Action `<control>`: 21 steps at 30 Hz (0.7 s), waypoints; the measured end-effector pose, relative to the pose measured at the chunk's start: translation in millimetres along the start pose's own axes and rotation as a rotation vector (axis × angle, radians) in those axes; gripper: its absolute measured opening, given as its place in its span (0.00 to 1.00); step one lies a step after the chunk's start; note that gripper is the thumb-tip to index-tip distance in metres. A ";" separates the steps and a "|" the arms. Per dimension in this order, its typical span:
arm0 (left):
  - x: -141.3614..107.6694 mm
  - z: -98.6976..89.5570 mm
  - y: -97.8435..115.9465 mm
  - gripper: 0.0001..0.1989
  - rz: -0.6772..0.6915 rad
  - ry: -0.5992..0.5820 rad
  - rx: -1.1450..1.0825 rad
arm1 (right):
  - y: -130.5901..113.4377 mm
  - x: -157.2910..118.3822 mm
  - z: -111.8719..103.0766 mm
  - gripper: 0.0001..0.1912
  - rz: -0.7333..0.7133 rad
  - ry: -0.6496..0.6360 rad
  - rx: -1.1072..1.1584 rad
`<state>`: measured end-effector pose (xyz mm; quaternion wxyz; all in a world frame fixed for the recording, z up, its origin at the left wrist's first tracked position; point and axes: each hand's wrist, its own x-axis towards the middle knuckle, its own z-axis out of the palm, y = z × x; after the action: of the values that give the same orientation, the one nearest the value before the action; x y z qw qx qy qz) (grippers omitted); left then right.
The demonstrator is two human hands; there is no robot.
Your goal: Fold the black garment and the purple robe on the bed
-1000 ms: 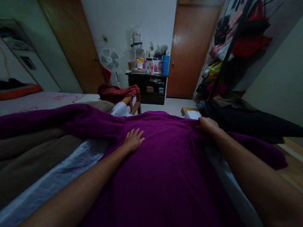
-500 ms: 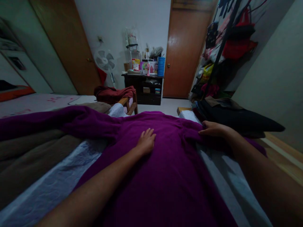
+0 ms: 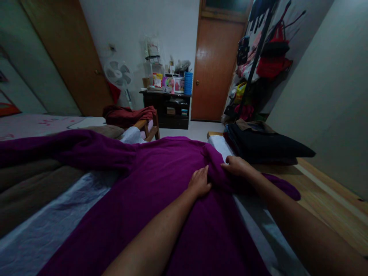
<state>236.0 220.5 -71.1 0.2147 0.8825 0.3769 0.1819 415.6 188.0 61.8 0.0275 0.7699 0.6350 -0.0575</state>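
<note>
A purple long-sleeved top [image 3: 169, 172] lies spread out in front of me, its collar at the far end. Near its right shoulder, my left hand [image 3: 200, 182] rests on the cloth, fingers stretched forward and thumb apart. My right hand [image 3: 237, 166] is closed on the right sleeve just beyond the shoulder, and the cloth there is lifted into a fold that leans inward. The end of that sleeve [image 3: 283, 186] shows past my right forearm. On the other side, the left sleeve [image 3: 80, 147] stretches out over a brown blanket [image 3: 43, 188].
A pale mattress [image 3: 71, 203] lies under the top. Folded dark clothes [image 3: 261, 142] are stacked at the right on a wooden surface [image 3: 322, 207]. A reddish cloth [image 3: 129, 115] hangs over a wooden frame. Farther off are a fan [image 3: 118, 73], a dark cabinet [image 3: 169, 111] and a door [image 3: 217, 69].
My left hand has moved right, from the top's middle to its right shoulder. My right hand has drawn the sleeve inward, bunching up a fold. The view has turned slightly right.
</note>
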 end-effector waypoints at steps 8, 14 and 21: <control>-3.6 -1.5 6.3 0.44 0.013 0.051 0.039 | -15.4 -5.2 8.3 0.06 -0.235 -0.008 0.226; -6.1 -6.5 10.5 0.47 0.012 0.049 0.033 | -22.6 -6.9 5.7 0.14 -0.049 -0.060 0.605; -4.5 -3.4 9.8 0.50 -0.061 -0.032 0.069 | -4.2 10.2 -7.4 0.14 0.027 -0.167 0.369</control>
<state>237.2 211.9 -63.9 0.1957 0.8803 0.4060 0.1481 413.8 199.6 67.9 -0.0606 0.7628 0.5988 -0.2363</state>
